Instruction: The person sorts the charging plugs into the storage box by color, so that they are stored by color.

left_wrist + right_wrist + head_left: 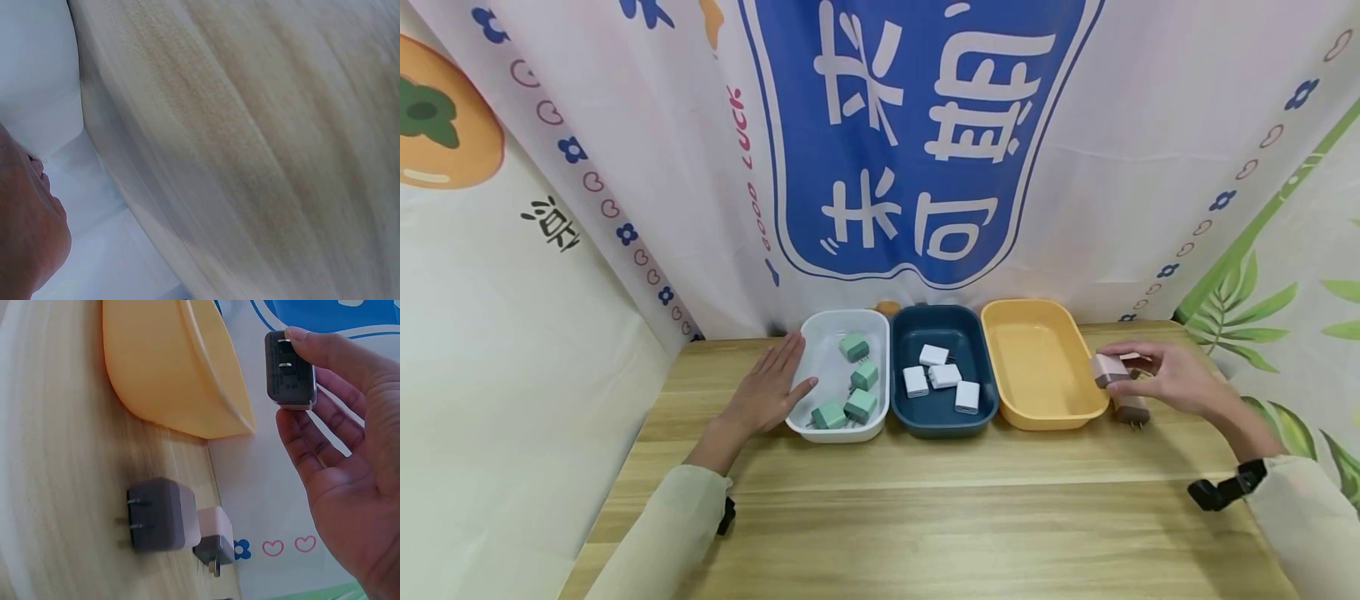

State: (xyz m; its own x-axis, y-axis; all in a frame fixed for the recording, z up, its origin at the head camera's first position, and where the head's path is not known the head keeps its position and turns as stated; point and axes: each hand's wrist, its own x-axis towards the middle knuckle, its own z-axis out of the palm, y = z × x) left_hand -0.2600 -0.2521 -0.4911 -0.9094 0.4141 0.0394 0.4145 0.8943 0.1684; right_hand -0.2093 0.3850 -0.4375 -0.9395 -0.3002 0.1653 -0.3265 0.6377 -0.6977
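Between thumb and fingers, my right hand (pixel 1172 377) pinches a pink-and-grey charger plug (pixel 1108 370), held up just right of the yellow bin (pixel 1043 367). Its dark prong face (pixel 290 369) is turned to the right wrist camera. Two similar chargers lie on the table below: a nearer charger (pixel 159 515) and a farther charger (pixel 215 537). My left hand (pixel 767 387) lies with straight fingers against the left rim of the white bin (pixel 838 320), which holds several green chargers (pixel 860 405).
A dark blue bin (pixel 936 315) with several white chargers (pixel 944 376) stands between the white and yellow bins. All three sit on the wooden table (pixel 925 517) against a printed curtain (pixel 1120 167). Nothing shows inside the yellow bin.
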